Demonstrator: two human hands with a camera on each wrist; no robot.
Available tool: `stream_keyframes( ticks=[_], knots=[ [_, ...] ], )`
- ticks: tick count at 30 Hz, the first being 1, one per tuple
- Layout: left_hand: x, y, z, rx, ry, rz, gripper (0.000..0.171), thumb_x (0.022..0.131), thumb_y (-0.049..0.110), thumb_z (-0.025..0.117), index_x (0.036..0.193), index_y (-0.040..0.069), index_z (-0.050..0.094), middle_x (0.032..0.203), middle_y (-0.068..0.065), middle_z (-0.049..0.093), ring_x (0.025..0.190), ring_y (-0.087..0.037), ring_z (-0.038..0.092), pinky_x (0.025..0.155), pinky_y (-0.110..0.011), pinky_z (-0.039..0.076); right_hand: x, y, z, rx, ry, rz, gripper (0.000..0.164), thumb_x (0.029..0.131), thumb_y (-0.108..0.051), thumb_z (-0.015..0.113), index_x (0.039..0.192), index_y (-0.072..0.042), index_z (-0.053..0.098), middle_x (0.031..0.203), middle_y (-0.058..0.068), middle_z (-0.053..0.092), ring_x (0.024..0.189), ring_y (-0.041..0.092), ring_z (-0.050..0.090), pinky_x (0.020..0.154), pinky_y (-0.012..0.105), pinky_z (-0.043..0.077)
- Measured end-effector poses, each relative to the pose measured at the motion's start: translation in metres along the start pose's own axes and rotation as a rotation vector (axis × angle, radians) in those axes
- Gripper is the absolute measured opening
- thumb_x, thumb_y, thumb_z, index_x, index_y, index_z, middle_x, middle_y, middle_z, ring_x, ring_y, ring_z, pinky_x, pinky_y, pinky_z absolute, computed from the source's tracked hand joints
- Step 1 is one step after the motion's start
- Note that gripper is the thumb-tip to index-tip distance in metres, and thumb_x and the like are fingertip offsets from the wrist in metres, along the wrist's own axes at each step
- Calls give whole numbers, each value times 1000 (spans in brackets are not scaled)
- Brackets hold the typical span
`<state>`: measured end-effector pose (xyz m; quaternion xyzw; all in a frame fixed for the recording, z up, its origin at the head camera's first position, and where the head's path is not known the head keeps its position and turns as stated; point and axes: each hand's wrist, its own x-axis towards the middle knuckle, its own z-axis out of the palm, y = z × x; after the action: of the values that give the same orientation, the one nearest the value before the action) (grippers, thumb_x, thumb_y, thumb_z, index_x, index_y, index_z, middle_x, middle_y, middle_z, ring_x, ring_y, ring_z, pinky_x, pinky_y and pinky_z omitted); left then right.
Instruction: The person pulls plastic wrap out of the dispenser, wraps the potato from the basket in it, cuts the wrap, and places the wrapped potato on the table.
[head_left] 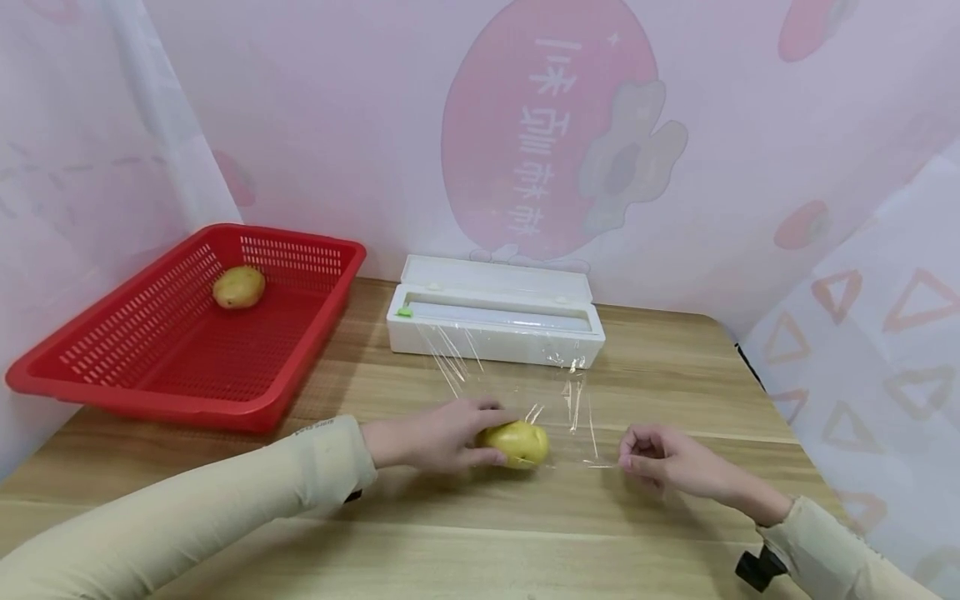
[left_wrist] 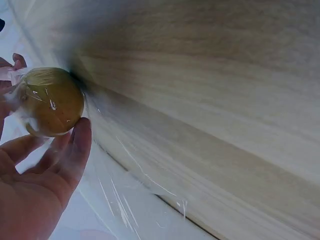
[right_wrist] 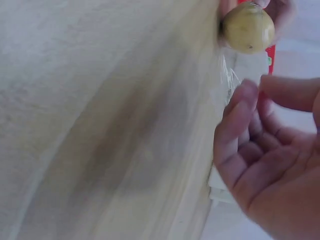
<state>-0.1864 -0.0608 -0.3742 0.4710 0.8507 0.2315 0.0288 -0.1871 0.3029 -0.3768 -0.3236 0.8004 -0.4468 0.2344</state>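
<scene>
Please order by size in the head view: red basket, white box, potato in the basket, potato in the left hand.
1. Red basket
2. White box
3. Unranked: basket potato, held potato; the latter is nearer, partly hidden by the left hand.

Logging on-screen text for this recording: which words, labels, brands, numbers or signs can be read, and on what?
None can be read with certainty.
Pale Chinese-looking characters in a column on the pink oval printed on the backdrop: too faint to quote.
Small dark lettering near the cuff of the left sleeve: too small to read.
White box, red basket, held potato: no lettering visible.
</scene>
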Motion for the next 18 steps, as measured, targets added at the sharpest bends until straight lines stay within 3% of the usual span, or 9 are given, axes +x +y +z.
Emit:
stream_keyframes(
  ticks=[3,6,8,10,13,15,18],
  knots=[
    [2,0,-1,-12,-4,-12,49,95,26,68,136,1,56,117,-6,51,89,-14,51,77,-23,45,1,-4,-1,-27,86,51,12,97,-5,59,95,6,58,70,20,53,58,15,50,48,28,45],
    [5,-2,-3,-44,-23,-34,48,96,25,66,135,-1,56,116,-7,50,92,-15,50,80,-24,45,2,-15,4,-174,220,30,6,95,-7,63,92,-2,60,72,7,56,59,11,50,50,24,44],
    [7,-5,-4,-88,-36,-54,50,97,25,65,136,-4,55,115,-8,51,94,-16,51,81,-26,45,4,-27,12,-312,305,-109,7,91,-5,68,90,-8,62,73,-2,56,59,7,50,49,22,44],
    [9,-8,-6,-140,-47,-80,52,98,24,64,137,-7,52,115,-8,52,96,-16,51,84,-28,46,8,-38,22,-466,372,-315,12,87,-5,73,89,-14,65,78,-8,57,63,4,50,51,19,44],
    [11,-12,-9,-195,-65,-119,54,99,25,62,139,-9,48,115,-8,54,97,-16,52,86,-30,48,19,-48,36,-657,390,-602,15,85,-9,76,97,-16,71,95,-6,58,77,7,54,60,19,47],
    [13,-14,-10,-205,-75,-136,55,99,25,62,139,-9,47,116,-8,55,99,-15,53,87,-31,47,27,-50,44,-760,364,-692,20,88,-14,74,107,-17,73,107,0,57,92,14,55,73,24,49],
    [14,-17,-11,-205,-91,-145,55,99,27,61,139,-8,48,117,-9,56,99,-15,53,88,-32,47,36,-48,51,-871,315,-710,29,90,-18,72,119,-17,71,124,9,53,111,25,52,90,36,48]
  ],
)
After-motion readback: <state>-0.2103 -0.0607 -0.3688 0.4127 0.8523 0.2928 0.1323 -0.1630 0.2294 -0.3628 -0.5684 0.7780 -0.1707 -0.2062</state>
